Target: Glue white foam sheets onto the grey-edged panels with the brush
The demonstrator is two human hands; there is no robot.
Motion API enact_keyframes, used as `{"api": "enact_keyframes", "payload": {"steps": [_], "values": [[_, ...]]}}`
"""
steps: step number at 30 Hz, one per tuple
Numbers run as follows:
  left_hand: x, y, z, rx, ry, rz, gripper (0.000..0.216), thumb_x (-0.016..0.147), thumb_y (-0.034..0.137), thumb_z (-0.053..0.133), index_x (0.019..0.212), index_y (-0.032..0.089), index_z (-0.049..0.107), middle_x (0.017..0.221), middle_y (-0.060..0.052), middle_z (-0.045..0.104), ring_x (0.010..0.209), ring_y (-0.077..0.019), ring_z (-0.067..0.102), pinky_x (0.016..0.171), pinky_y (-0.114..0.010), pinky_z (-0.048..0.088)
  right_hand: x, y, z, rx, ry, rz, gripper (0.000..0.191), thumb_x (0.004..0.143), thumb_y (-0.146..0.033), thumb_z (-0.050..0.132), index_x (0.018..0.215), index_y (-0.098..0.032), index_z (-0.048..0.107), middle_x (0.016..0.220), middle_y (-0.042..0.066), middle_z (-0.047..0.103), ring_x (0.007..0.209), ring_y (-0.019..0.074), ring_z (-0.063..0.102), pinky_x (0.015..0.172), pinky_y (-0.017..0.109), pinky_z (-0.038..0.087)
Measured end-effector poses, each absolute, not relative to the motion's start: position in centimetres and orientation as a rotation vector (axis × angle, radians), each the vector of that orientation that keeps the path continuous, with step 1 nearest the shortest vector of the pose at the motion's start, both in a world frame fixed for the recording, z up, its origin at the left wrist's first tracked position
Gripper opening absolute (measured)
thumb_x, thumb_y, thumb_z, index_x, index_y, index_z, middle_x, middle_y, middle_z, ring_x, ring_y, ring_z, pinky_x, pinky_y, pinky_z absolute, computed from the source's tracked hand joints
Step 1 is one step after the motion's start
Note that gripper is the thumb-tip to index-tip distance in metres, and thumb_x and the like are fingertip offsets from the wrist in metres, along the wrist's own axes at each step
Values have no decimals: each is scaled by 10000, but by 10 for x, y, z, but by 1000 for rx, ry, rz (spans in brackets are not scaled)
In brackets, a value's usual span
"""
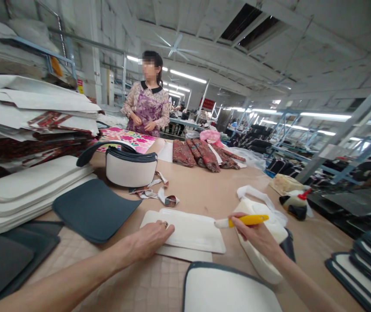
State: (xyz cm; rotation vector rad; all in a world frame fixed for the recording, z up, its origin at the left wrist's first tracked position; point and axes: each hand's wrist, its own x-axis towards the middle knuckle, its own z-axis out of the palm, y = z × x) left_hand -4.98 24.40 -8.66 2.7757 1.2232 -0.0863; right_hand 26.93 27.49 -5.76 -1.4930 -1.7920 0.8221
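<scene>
My left hand (153,237) rests on the left end of a white rectangular panel (195,229), its fingers bent down against it. More white panels lie under that one, their edges offset. In my right hand (252,233) is a yellow-handled brush (250,219), gripped between thumb and fingers. Its pale tip points left, close to the panel's right edge; contact is unclear. Beneath the right hand stands a white plastic jug (259,255), partly hidden by the hand and forearm. Nearest me lies a white panel with a dark border (227,290).
Left: stacked white panels (29,180) and dark sheets (96,210). Behind them are a curved pile of panels (131,169) and fabric scraps (164,193). A red-capped bottle (297,203) and dark-edged panels (357,268) stand right. Across the table is a person (148,102) beside folded red fabric (201,154).
</scene>
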Motion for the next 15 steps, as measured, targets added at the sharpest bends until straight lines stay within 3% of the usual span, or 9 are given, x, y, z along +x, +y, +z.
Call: {"api": "enact_keyframes", "payload": {"steps": [3, 5, 7, 9, 12, 15], "values": [[-56, 248, -94, 2694, 1272, 6, 601, 676, -19, 401, 1253, 118, 297, 986, -149, 550, 881, -261, 541, 763, -370, 461, 253, 268, -47, -1346, -1862, 1069, 545, 809, -527, 384, 1202, -160, 475, 670, 19, 578, 530, 161, 556, 542, 304, 467], [-63, 252, -102, 2584, 1309, 172, 612, 683, -12, 389, 1267, 120, 266, 1057, -149, 525, 975, -250, 514, 850, -368, 424, 246, 264, -48, -1301, -2019, 1078, 548, 778, -515, 462, 1214, -184, 484, 906, 83, 623, 802, 215, 610, 760, 364, 483], [-69, 258, -112, 2457, 1340, 393, 551, 643, -11, 407, 1170, 141, 356, 1110, -129, 492, 1023, -223, 476, 893, -341, 389, 246, 263, -59, -1359, -2249, 906, 648, 674, -457, 626, 1251, -212, 464, 1170, 118, 552, 1077, 276, 508, 952, 432, 369], [-73, 266, -119, 2352, 1374, 564, 389, 608, 1, 421, 958, 167, 454, 1034, -82, 504, 936, -192, 484, 822, -301, 404, 252, 268, -75, -1423, -2442, 630, 820, 587, -338, 703, 1328, -221, 370, 1296, 133, 461, 1187, 316, 403, 1003, 486, 286], [-74, 280, -117, 2264, 1417, 725, 210, 587, 18, 434, 725, 176, 442, 874, -32, 516, 794, -158, 478, 695, -256, 394, 265, 287, -93, -1398, -2490, 241, 660, 649, -205, 571, 1292, -191, 421, 1214, 133, 532, 1155, 303, 434, 974, 495, 305], [-73, 289, -90, 2144, 1454, 926, 157, 621, 39, 439, 703, 172, 445, 834, -13, 529, 717, -127, 472, 663, -243, 381, 270, 300, -81, -1395, -2340, 178, 426, 748, -214, 439, 1164, -180, 523, 1025, 110, 616, 959, 253, 552, 877, 438, 397]]}}
